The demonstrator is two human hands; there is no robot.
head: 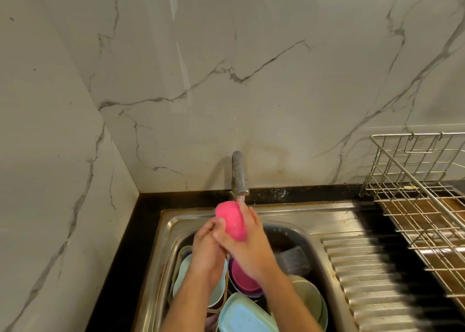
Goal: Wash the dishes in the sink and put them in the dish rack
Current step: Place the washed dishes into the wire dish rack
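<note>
Marble walls back our sink [289, 212]; both hands [226, 241] clasp a pink dish [231, 221] under the tap [239, 173]. Wet, it could slip onto the dishes [241, 304] below

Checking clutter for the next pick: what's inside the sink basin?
In the sink: pale green bowl, pink bowl, blue container, dark container. Both hands hold a pink dish above, covering the middle and bottom.
</note>
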